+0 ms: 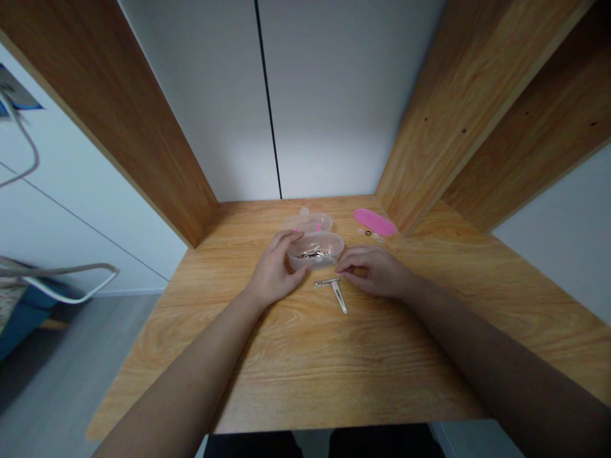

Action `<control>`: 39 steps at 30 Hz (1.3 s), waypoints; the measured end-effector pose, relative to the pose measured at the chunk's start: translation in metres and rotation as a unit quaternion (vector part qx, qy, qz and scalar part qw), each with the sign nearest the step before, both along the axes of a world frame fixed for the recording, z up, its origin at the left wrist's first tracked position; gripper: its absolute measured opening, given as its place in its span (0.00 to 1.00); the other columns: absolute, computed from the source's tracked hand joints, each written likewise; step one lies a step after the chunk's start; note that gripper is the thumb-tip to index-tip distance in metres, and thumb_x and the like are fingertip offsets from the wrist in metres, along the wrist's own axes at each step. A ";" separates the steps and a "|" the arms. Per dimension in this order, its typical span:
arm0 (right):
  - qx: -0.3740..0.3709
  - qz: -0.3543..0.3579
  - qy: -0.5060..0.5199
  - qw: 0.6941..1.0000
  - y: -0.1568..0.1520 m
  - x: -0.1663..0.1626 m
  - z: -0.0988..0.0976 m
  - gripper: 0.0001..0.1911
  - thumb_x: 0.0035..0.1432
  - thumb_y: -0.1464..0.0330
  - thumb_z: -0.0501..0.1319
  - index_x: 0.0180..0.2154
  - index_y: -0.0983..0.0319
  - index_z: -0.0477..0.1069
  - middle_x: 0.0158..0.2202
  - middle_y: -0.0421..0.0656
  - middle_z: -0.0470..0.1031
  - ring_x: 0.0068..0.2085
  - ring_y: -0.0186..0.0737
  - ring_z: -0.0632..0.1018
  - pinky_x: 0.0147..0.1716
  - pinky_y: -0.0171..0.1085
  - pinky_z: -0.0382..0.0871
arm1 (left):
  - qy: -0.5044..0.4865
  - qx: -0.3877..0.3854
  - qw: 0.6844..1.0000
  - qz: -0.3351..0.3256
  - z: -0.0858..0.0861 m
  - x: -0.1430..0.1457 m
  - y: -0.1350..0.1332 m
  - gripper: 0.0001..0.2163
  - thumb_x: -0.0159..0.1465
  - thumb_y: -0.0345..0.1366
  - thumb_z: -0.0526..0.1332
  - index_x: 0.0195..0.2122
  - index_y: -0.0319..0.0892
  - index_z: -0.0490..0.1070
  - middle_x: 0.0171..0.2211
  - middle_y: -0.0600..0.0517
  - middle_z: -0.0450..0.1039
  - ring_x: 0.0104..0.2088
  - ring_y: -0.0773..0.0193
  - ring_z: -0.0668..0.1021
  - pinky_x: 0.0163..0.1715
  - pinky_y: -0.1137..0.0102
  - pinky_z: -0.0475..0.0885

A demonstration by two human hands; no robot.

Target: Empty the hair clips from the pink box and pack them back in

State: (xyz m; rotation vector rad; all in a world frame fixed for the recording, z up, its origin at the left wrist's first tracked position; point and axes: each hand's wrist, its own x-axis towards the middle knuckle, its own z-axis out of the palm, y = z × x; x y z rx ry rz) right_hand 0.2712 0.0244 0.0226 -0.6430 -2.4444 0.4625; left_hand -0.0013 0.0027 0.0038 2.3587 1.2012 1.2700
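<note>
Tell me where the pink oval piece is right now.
In the head view, the pink oval piece lies on the wooden tabletop toward the back right, beyond the right hand, with a small black ring just in front of it.

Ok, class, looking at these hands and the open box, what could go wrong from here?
The box is open with loose clips inside, so a nudge from the left hand at its end might spill them.

The clips outside it lie close to the right hand; a careless sweep could scatter them.
</note>
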 end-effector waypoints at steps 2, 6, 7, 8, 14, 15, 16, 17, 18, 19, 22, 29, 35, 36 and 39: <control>-0.026 0.004 -0.040 0.999 0.002 0.001 -0.003 0.06 0.62 0.68 0.64 0.39 0.59 0.80 0.37 0.45 0.82 0.38 0.40 0.81 0.39 0.39 0.75 | 0.000 0.001 1.000 0.001 0.000 0.000 0.000 0.29 0.59 0.34 0.69 0.61 0.43 0.64 0.60 0.41 0.67 0.62 0.50 0.71 0.63 0.51 0.68; -0.048 -0.001 -0.074 0.996 0.004 0.001 -0.005 0.08 0.63 0.65 0.65 0.41 0.59 0.81 0.38 0.45 0.80 0.39 0.40 0.80 0.38 0.38 0.74 | 0.003 0.000 1.000 0.001 0.000 -0.001 0.000 0.29 0.59 0.35 0.69 0.61 0.43 0.64 0.60 0.41 0.67 0.62 0.50 0.71 0.63 0.51 0.68; -0.050 -0.002 -0.079 0.996 0.004 0.001 -0.006 0.08 0.63 0.65 0.64 0.40 0.59 0.81 0.38 0.45 0.80 0.38 0.40 0.80 0.37 0.37 0.73 | 0.004 0.000 1.000 0.000 0.001 -0.001 0.000 0.29 0.59 0.34 0.69 0.61 0.43 0.64 0.60 0.41 0.67 0.62 0.50 0.71 0.63 0.51 0.68; -0.052 -0.002 -0.083 0.995 0.004 0.001 -0.006 0.08 0.63 0.65 0.64 0.40 0.59 0.81 0.37 0.45 0.80 0.38 0.39 0.79 0.37 0.37 0.73 | 0.003 0.000 1.000 0.000 0.001 -0.001 0.000 0.29 0.59 0.34 0.69 0.61 0.43 0.64 0.60 0.41 0.67 0.62 0.50 0.71 0.63 0.51 0.68; -0.051 -0.017 -0.093 0.994 0.003 0.000 -0.005 0.06 0.63 0.68 0.63 0.38 0.58 0.81 0.36 0.43 0.79 0.36 0.39 0.79 0.35 0.37 0.72 | 0.002 0.000 1.000 0.001 0.002 0.000 -0.001 0.28 0.59 0.34 0.68 0.61 0.43 0.64 0.60 0.41 0.68 0.62 0.51 0.71 0.63 0.51 0.68; -0.047 -0.021 -0.095 0.994 0.003 0.000 -0.005 0.06 0.63 0.68 0.64 0.38 0.58 0.81 0.36 0.43 0.79 0.36 0.39 0.79 0.36 0.37 0.72 | 0.003 0.000 1.000 0.002 0.002 0.000 -0.001 0.28 0.59 0.34 0.69 0.60 0.43 0.64 0.60 0.41 0.68 0.61 0.51 0.71 0.63 0.52 0.68; -0.042 -0.024 -0.096 0.994 0.003 0.000 -0.004 0.06 0.63 0.68 0.64 0.38 0.59 0.80 0.36 0.43 0.79 0.36 0.39 0.79 0.36 0.37 0.72 | 0.002 -0.001 1.000 0.002 0.002 0.000 -0.001 0.28 0.59 0.35 0.69 0.60 0.43 0.64 0.60 0.41 0.68 0.61 0.51 0.71 0.63 0.52 0.68; -0.037 -0.024 -0.093 0.995 0.003 0.000 -0.003 0.06 0.62 0.69 0.64 0.38 0.59 0.80 0.36 0.43 0.80 0.36 0.39 0.79 0.36 0.38 0.72 | 0.001 -0.001 1.000 0.002 0.002 0.000 -0.001 0.28 0.59 0.35 0.69 0.60 0.43 0.64 0.60 0.41 0.68 0.61 0.51 0.71 0.63 0.51 0.68; -0.032 -0.023 -0.086 0.996 0.003 0.000 -0.002 0.06 0.63 0.69 0.63 0.39 0.59 0.80 0.36 0.43 0.80 0.37 0.39 0.79 0.37 0.38 0.72 | 0.001 -0.002 1.000 0.002 0.002 0.000 -0.001 0.28 0.59 0.35 0.69 0.60 0.43 0.64 0.59 0.41 0.68 0.61 0.50 0.71 0.63 0.51 0.68; -0.030 -0.018 -0.077 0.996 0.002 0.000 -0.001 0.06 0.63 0.69 0.63 0.39 0.59 0.80 0.36 0.43 0.80 0.37 0.39 0.79 0.37 0.38 0.72 | 0.001 -0.004 1.000 0.001 0.002 0.000 -0.001 0.28 0.59 0.35 0.69 0.60 0.43 0.64 0.60 0.41 0.68 0.61 0.50 0.71 0.63 0.51 0.68; -0.046 0.003 -0.055 0.997 -0.002 0.000 0.002 0.07 0.64 0.68 0.63 0.40 0.60 0.79 0.36 0.44 0.80 0.35 0.37 0.78 0.35 0.36 0.72 | 0.001 -0.005 1.000 -0.001 0.001 0.000 0.000 0.28 0.60 0.35 0.69 0.60 0.44 0.64 0.60 0.41 0.67 0.62 0.50 0.71 0.63 0.50 0.68; -0.086 0.039 -0.072 0.993 -0.008 -0.002 0.004 0.10 0.62 0.64 0.65 0.44 0.60 0.79 0.33 0.42 0.79 0.33 0.36 0.78 0.34 0.36 0.71 | 0.003 -0.001 1.000 -0.002 0.002 0.000 -0.001 0.28 0.60 0.35 0.68 0.61 0.43 0.64 0.60 0.41 0.67 0.62 0.50 0.71 0.63 0.49 0.68; -0.117 0.033 -0.064 0.991 -0.011 -0.004 0.007 0.05 0.59 0.71 0.64 0.37 0.61 0.79 0.32 0.42 0.79 0.31 0.35 0.78 0.31 0.35 0.71 | 0.004 -0.003 1.000 0.001 0.002 -0.001 -0.001 0.28 0.59 0.34 0.69 0.60 0.43 0.64 0.60 0.41 0.67 0.62 0.50 0.71 0.63 0.50 0.68; -0.124 0.029 -0.062 0.990 -0.012 -0.004 0.007 0.05 0.58 0.72 0.64 0.37 0.61 0.79 0.32 0.42 0.79 0.31 0.35 0.77 0.30 0.34 0.70 | 0.004 -0.003 1.000 0.001 0.002 -0.001 -0.001 0.28 0.59 0.34 0.69 0.60 0.44 0.64 0.60 0.41 0.67 0.62 0.50 0.71 0.63 0.49 0.68; -0.122 0.029 -0.059 0.990 -0.012 -0.003 0.006 0.10 0.58 0.73 0.62 0.42 0.60 0.79 0.33 0.41 0.79 0.30 0.34 0.76 0.30 0.34 0.70 | 0.003 0.000 1.000 -0.003 0.001 -0.001 0.000 0.28 0.59 0.34 0.69 0.60 0.44 0.64 0.60 0.41 0.67 0.62 0.50 0.71 0.63 0.50 0.68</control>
